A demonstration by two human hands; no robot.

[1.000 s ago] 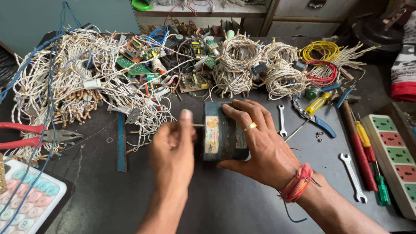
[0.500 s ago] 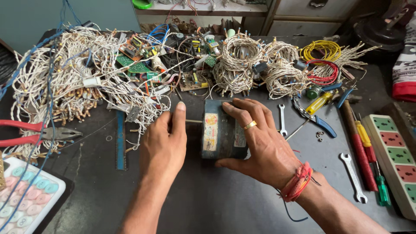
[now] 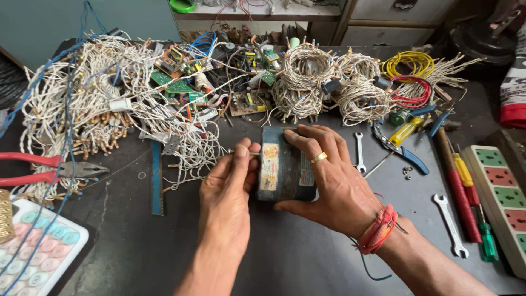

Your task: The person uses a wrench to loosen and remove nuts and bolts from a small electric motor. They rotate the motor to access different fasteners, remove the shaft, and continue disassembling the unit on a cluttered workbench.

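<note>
Dark workbench [image 3: 307, 257] | right hand [image 3: 329, 181] grips motor [image 3: 285, 170] | left hand [image 3: 230, 192] pinches its shaft (wire-strewn)

Worn cream-and-orange rectangular label [image 3: 269, 166] on the dark motor's [image 3: 290, 170] end face; smaller pale label [image 3: 307, 174], perhaps, beside it

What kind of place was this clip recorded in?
Most likely a small electrical repair workbench. Heaps of twisted wire and loose circuit boards cover the table, with spanners and screwdrivers beside them. Both hands, left and right, grip a small motor.
</note>
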